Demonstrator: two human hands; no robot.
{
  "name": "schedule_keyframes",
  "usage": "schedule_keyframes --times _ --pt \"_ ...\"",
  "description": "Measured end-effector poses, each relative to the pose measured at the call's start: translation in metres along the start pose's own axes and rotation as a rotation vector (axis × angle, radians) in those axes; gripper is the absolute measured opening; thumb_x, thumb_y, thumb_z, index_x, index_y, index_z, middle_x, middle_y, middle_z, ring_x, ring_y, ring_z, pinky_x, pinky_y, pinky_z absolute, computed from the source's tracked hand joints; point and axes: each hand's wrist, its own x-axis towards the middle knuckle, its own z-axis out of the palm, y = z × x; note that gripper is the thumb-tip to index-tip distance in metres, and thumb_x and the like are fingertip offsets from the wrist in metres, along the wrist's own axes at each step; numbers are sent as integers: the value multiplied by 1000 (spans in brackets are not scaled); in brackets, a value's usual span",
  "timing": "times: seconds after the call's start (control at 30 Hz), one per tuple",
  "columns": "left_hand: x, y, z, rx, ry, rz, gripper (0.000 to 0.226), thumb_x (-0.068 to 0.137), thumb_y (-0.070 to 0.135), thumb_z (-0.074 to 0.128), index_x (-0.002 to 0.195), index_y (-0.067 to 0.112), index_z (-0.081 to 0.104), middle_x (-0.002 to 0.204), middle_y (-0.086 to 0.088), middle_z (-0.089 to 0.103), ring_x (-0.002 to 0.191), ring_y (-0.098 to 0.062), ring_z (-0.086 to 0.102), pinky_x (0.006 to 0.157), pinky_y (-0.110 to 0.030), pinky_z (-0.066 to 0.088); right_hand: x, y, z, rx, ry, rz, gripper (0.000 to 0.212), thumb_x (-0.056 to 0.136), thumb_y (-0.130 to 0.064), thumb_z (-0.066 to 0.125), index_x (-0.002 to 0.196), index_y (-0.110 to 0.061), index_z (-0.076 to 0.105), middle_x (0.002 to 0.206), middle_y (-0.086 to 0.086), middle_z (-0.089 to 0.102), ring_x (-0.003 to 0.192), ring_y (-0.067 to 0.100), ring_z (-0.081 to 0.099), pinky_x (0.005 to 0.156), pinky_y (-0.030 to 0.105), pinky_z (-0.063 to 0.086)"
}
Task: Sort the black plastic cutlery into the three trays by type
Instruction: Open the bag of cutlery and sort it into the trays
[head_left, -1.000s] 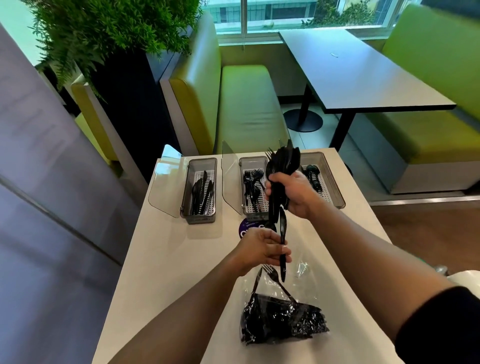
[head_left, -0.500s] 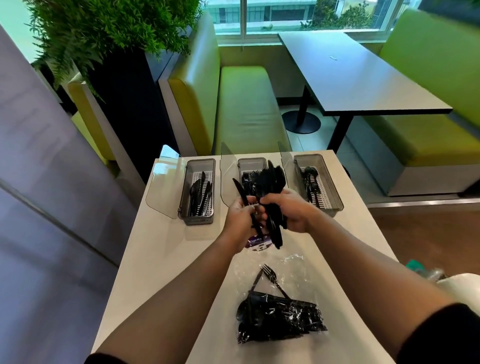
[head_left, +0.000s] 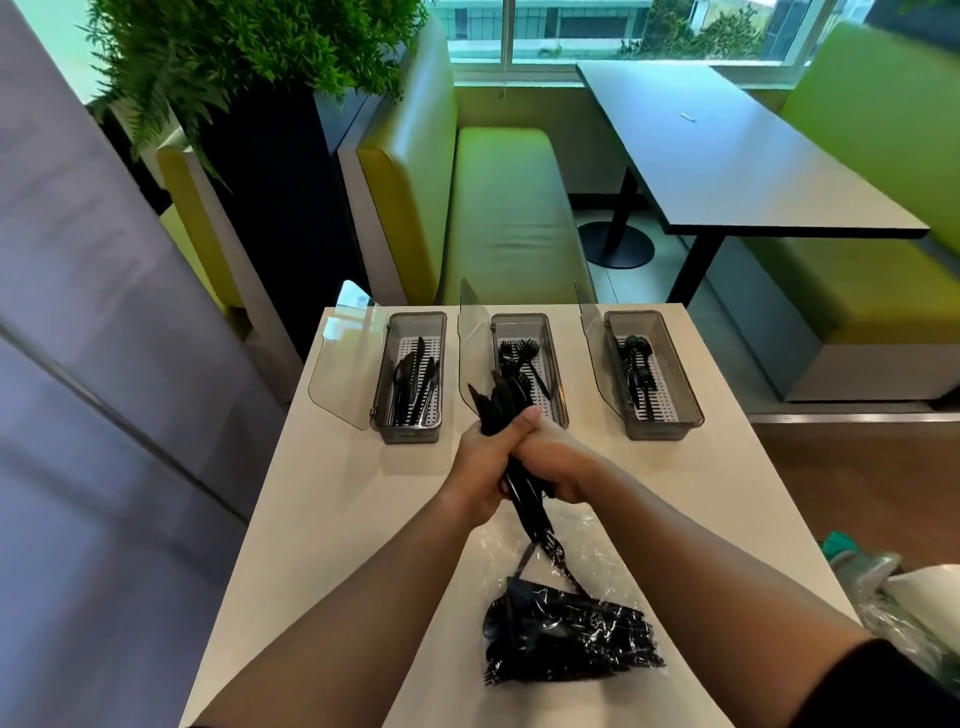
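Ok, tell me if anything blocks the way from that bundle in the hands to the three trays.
Nothing visible blocks it. Both hands, left and right, grip the bundle just before the middle tray. The left tray and right tray also stand open, each clear lid swung up to its left side.

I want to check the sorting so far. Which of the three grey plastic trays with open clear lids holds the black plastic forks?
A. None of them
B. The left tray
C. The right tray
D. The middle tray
D: fork tines show at the far end of the middle grey plastic tray, while the left tray holds black plastic knives and the right tray black plastic spoons.
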Motion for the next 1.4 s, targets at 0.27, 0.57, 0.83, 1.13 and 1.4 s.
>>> schedule_keyframes --times 0.27,0.57,0.83,1.13,1.4 --pt "5 5 -15 -65 119 -91 18 94 24 70 106 10 69 100 -17 75 95 -37 72 79 -50 61 2 -5 10 -190 -69 -44 33 91 3 64 101 -28 68 103 16 75 97 35 74 86 58 59" --pt "11 7 -26 -111 91 -75 8 94 23 69 92 15 69 85 -9 77 83 -31 73 76 -52 59 -2 -9 18 -187 -97 -39 29 90 4 65 117 -8 63 82 14 68 66 29 67 57 42 59" --pt "10 17 -28 -166 -16 -49 21 90 22 73 105 7 70 97 -13 77 98 -30 74 79 -43 60 -4 -24 26 -356 69 -114 34 88 2 65 117 -16 61 84 11 72 63 25 70 57 42 60" --pt "12 37 -39 -203 -80 -100 43 87 31 76 121 6 68 110 -16 76 104 -34 72 94 -51 56 0 -46 46 -655 331 -155 28 87 -14 62 115 -19 68 84 -2 68 76 19 69 70 39 61" --pt "14 48 -59 -347 68 -128 33 85 27 79 108 4 71 93 -15 76 65 -28 72 49 -36 56 6 -60 73 -819 257 -181 5 92 -21 62 95 -18 63 82 4 67 75 24 67 62 40 58"
